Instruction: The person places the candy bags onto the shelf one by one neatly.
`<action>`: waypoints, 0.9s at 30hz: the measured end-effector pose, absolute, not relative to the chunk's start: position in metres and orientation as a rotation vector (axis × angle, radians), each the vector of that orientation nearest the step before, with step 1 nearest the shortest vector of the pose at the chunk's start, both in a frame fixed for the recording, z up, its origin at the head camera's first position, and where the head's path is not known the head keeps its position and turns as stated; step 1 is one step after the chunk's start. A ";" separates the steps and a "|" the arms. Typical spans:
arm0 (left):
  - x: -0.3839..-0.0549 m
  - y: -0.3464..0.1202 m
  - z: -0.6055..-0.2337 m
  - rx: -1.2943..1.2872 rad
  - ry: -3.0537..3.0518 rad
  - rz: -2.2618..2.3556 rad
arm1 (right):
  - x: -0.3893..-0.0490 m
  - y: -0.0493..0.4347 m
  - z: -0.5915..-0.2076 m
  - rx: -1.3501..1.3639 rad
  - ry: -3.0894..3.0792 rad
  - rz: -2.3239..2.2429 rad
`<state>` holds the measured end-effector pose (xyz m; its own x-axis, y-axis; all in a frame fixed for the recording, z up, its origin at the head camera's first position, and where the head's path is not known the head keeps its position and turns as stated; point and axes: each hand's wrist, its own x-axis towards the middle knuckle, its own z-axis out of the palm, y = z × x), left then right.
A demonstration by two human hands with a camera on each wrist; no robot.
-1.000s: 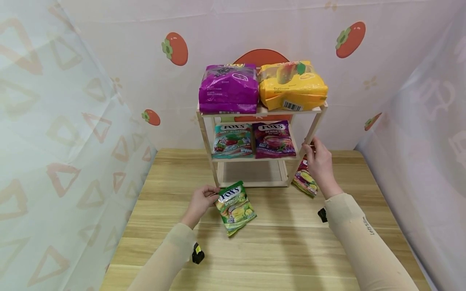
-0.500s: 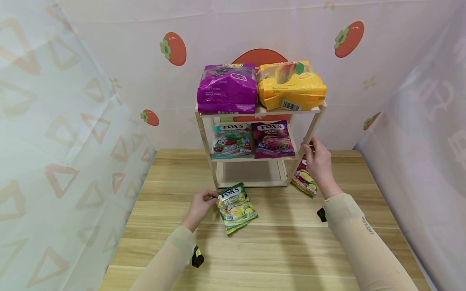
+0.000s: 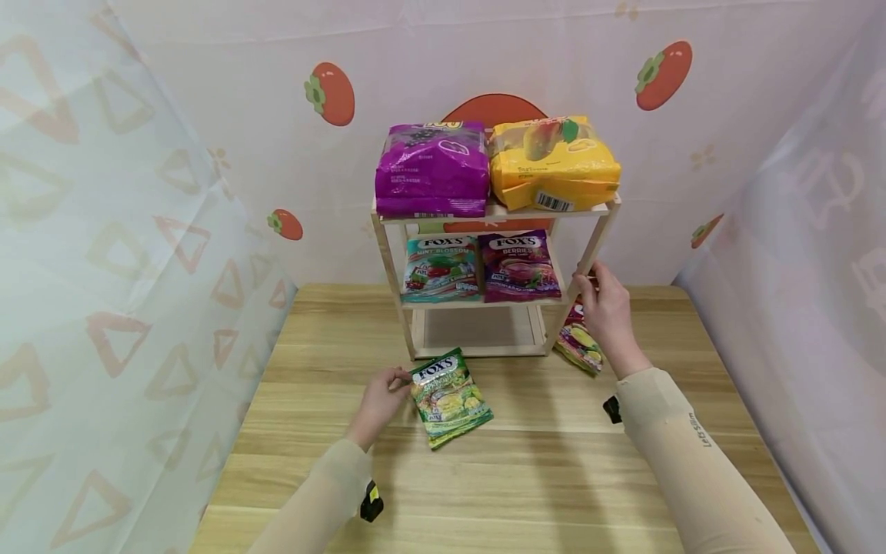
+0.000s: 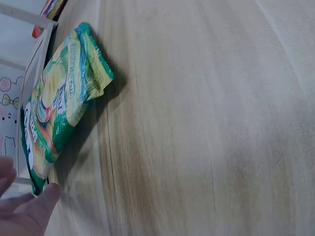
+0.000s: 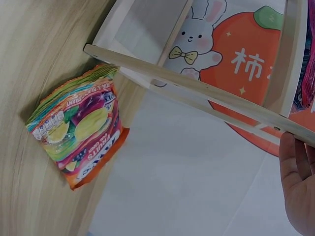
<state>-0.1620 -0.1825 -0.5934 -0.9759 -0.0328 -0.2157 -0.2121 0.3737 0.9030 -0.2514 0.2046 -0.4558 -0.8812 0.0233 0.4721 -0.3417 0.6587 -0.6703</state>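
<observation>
A green Fox's candy bag [image 3: 451, 400] lies on the wooden table in front of a small wooden shelf rack [image 3: 477, 352]. My left hand [image 3: 379, 400] is at the bag's upper left corner. In the left wrist view the thumb [image 4: 49, 194] and fingers are spread apart right by that corner. My right hand [image 3: 609, 308] holds the rack's right front post at middle-shelf height; in the right wrist view its fingertips [image 5: 288, 147] are on the post. A red and yellow fruit candy bag [image 5: 81, 123] lies on the table beside the rack, partly behind the right hand in the head view.
On the rack's top shelf sit a purple bag [image 3: 432, 173] and a yellow bag [image 3: 554, 169]. The middle shelf bears a teal mint candy bag [image 3: 441, 269] and a dark purple berries bag [image 3: 521, 265]. A printed cloth wall [image 3: 415, 46] stands behind the table.
The green candy bag has settled flatter onto the table. My left hand has loosened from its corner and drawn slightly back to the left. The right hand stays on the post.
</observation>
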 end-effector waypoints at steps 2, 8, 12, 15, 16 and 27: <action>-0.160 -0.181 -0.592 -0.249 2.515 1.613 | -0.251 0.204 -0.455 0.247 -2.430 1.115; -0.154 -0.176 -0.587 -0.379 2.583 1.555 | -0.252 0.205 -0.455 0.248 -2.429 1.122; -0.149 -0.175 -0.584 -0.416 2.561 1.513 | -0.251 0.205 -0.455 0.252 -2.426 1.117; -0.145 -0.174 -0.586 -0.412 2.518 1.488 | -0.252 0.205 -0.456 0.256 -2.424 1.113; -0.143 -0.174 -0.588 -0.406 2.498 1.479 | -0.252 0.205 -0.456 0.256 -2.425 1.111; -0.125 -0.165 -0.591 -0.372 2.259 1.388 | -0.252 0.205 -0.456 0.252 -2.427 1.102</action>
<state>-0.1248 -0.1654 -0.5912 -0.8576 0.0099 -0.5143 -0.4543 0.4543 0.7663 -0.2518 0.2047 -0.4559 -0.8772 0.0231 0.4795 -0.3458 0.6624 -0.6646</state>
